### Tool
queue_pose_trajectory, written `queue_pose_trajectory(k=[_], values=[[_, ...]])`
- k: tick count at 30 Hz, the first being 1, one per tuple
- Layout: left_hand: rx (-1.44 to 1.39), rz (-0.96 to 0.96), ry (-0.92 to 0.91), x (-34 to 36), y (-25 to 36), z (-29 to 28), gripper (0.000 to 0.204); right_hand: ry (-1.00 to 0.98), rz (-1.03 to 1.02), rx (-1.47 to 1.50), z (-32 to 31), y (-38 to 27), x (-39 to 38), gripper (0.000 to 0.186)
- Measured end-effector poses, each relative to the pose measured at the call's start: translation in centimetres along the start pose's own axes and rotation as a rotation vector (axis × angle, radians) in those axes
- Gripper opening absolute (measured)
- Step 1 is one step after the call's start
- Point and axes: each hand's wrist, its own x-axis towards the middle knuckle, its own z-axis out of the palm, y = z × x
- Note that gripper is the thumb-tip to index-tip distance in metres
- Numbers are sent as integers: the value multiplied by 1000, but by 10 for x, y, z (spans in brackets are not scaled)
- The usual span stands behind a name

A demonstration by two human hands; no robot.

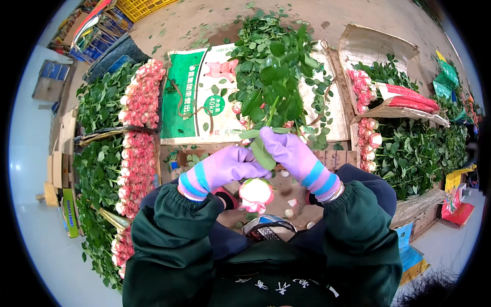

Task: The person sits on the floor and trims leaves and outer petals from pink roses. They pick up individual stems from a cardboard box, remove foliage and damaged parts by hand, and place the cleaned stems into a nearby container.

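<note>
Both my hands wear purple gloves with striped cuffs. Between them is a white rose with pink edges (255,195), its bloom pointing toward me and its leafy stem stretching away. My left hand (228,165) is closed at the stem just above the bloom; some of its fingertips are hidden. Farther along, my right hand (286,152) has its fingers closed round the stem, with a large leaf (263,153) hanging beside them. Beyond the hands, a heap of cut leafy rose stems (255,46) lies on a printed white and green sack (179,102).
At the left, rows of pink-white roses (138,158) are stacked with stems outward. More roses (369,143) lie in cardboard wraps at the right, beside a raised cardboard flap (378,43). A wooden edge (332,158) runs before my knees. Petals and leaves litter the floor.
</note>
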Motion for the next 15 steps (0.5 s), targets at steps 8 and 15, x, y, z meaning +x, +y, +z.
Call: queue_pose_trajectory(k=[8,15], values=[[-206,154,180,0,15,7,46,283,3,278,-7,-23,-2,34],[5,452,601,24,-7,20,31,154,-232,502,-25,-21,10,38]])
